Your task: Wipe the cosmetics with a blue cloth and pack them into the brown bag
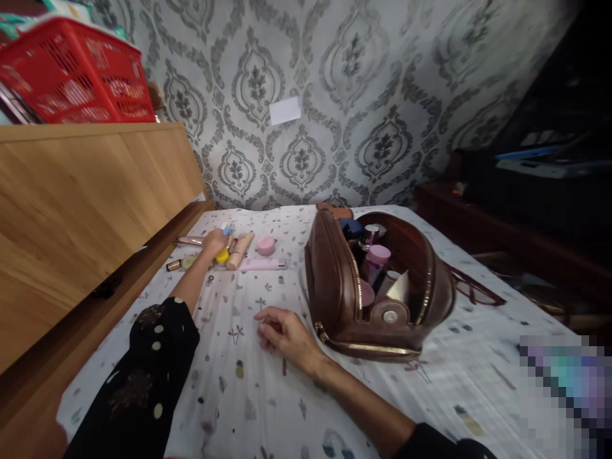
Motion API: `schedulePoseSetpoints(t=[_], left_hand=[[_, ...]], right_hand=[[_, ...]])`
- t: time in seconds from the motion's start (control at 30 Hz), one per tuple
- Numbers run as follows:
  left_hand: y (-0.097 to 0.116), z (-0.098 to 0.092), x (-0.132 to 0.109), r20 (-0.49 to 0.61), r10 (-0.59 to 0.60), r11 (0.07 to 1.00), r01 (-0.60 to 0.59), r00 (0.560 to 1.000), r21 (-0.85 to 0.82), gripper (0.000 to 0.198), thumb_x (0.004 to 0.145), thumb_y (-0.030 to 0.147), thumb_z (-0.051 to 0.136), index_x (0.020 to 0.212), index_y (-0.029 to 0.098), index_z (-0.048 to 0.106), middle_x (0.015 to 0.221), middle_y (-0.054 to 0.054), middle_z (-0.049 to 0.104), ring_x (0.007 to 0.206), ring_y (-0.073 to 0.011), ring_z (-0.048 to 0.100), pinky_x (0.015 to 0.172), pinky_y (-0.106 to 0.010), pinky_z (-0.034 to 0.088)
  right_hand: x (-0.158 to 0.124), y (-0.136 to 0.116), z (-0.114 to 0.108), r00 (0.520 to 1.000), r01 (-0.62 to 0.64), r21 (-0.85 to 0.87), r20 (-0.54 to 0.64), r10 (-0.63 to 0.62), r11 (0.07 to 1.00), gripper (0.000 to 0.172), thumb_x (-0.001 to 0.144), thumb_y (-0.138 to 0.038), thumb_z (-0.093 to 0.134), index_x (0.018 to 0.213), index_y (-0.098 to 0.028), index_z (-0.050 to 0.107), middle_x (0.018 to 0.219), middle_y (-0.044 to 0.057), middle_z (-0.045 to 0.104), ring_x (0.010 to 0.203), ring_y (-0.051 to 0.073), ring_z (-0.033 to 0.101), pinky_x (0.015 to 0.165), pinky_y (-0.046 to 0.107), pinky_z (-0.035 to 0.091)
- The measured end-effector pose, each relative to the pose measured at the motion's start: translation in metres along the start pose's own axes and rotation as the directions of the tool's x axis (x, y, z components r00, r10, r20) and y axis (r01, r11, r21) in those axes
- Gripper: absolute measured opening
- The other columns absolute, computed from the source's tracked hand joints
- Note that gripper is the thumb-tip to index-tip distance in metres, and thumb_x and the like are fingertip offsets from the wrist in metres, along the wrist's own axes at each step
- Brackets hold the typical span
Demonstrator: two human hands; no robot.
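My left hand (215, 241) reaches to a group of cosmetics at the left; its fingers are small and partly hidden, close to a blue-and-white item (228, 229). Around it lie a yellow round item (222, 255), a beige tube (240, 250), a pink tube (262, 264), a pink round jar (266, 246) and a gold-and-black tube (174, 264). My right hand (282, 333) hovers or rests over the cloth with loosely bent fingers and nothing in it. Right of it stands an open brown bag (335, 274) holding a pink-capped bottle (377, 258) and other cosmetics.
A patterned white cloth (258, 395) covers the surface. Glasses (478, 292) lie right of the bag, and a brown item (337, 211) lies behind it. At the left, a wooden cabinet (105, 172) carries a red basket (81, 76). A patterned wall (335, 153) rises behind.
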State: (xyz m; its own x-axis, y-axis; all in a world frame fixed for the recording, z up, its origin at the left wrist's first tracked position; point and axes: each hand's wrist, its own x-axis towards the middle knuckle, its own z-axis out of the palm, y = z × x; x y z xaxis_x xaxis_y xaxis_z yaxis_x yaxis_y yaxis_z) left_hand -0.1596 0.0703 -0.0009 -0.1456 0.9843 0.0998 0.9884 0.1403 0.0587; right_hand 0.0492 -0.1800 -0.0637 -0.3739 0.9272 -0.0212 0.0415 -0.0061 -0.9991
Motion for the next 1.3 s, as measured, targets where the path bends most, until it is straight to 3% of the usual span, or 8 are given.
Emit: schedulePoseSetpoints(t=[0.23, 0.47, 0.9, 1.1, 1.2, 1.3], left_hand=[[0.013, 0.021, 0.018, 0.012, -0.02, 1.0, 0.02, 1.0, -0.001, 0.042, 0.089, 0.032, 0.056, 0.122, 0.009, 0.064, 0.128, -0.025, 0.064, 0.118, -0.0359, 0.063, 0.089, -0.039, 0.05], [0.006, 0.02, 0.019, 0.018, -0.033, 0.999, 0.033, 0.999, -0.039, 0.047, 0.085, 0.041, 0.061, 0.118, 0.009, 0.067, 0.127, -0.025, 0.066, 0.117, -0.0367, 0.064, 0.086, -0.036, 0.051], [0.023, 0.017, 0.014, 0.084, 0.018, 0.979, -0.001, 0.996, -0.205, 0.042, 0.081, 0.032, 0.067, 0.116, 0.009, 0.064, 0.125, -0.023, 0.067, 0.116, -0.0325, 0.065, 0.083, -0.032, 0.05], [0.007, 0.009, 0.008, 0.14, 0.049, 0.939, 0.002, 0.989, -0.344, 0.022, 0.073, 0.023, 0.072, 0.091, 0.012, 0.069, 0.094, -0.013, 0.076, 0.096, -0.0294, 0.07, 0.071, -0.029, 0.05], [0.001, 0.008, -0.002, 0.099, 0.072, 0.89, -0.02, 0.992, -0.455, 0.017, 0.072, 0.022, 0.072, 0.086, 0.014, 0.068, 0.083, -0.009, 0.074, 0.089, -0.0269, 0.069, 0.068, -0.029, 0.05], [0.001, 0.004, -0.013, -0.022, 0.073, 0.805, -0.072, 0.997, -0.589, 0.022, 0.075, 0.022, 0.07, 0.097, 0.017, 0.066, 0.086, -0.006, 0.072, 0.089, -0.023, 0.067, 0.071, -0.029, 0.052]], right_hand=[[0.001, 0.003, -0.001, 1.0, -0.004, -0.006, 0.002, 0.004, 1.0, 0.02, 0.083, -0.017, 0.055, 0.1, -0.015, 0.066, 0.058, -0.004, 0.059, 0.051, 0.009, 0.053, 0.055, 0.021, 0.044], [0.0, -0.001, -0.001, 1.0, -0.003, -0.001, 0.014, 0.003, 1.0, 0.016, 0.083, -0.02, 0.057, 0.097, -0.016, 0.065, 0.061, -0.003, 0.059, 0.053, 0.01, 0.054, 0.055, 0.022, 0.044], [0.002, 0.007, 0.0, 1.0, 0.014, 0.006, 0.015, -0.014, 1.0, 0.019, 0.083, -0.031, 0.062, 0.094, -0.016, 0.064, 0.064, -0.003, 0.059, 0.054, 0.01, 0.054, 0.053, 0.022, 0.043], [0.003, 0.009, 0.0, 1.0, 0.024, 0.022, 0.019, -0.025, 0.999, 0.022, 0.082, -0.033, 0.063, 0.095, -0.016, 0.063, 0.064, -0.003, 0.06, 0.053, 0.01, 0.054, 0.054, 0.022, 0.043], [0.002, 0.008, -0.001, 0.999, 0.026, 0.016, 0.024, -0.027, 1.0, 0.025, 0.081, -0.036, 0.064, 0.095, -0.016, 0.063, 0.064, -0.003, 0.06, 0.054, 0.01, 0.056, 0.054, 0.023, 0.044], [0.001, 0.007, -0.004, 0.999, 0.036, 0.028, 0.02, -0.036, 0.999, 0.031, 0.08, -0.042, 0.066, 0.096, -0.016, 0.063, 0.064, -0.003, 0.061, 0.054, 0.011, 0.056, 0.055, 0.024, 0.044]])
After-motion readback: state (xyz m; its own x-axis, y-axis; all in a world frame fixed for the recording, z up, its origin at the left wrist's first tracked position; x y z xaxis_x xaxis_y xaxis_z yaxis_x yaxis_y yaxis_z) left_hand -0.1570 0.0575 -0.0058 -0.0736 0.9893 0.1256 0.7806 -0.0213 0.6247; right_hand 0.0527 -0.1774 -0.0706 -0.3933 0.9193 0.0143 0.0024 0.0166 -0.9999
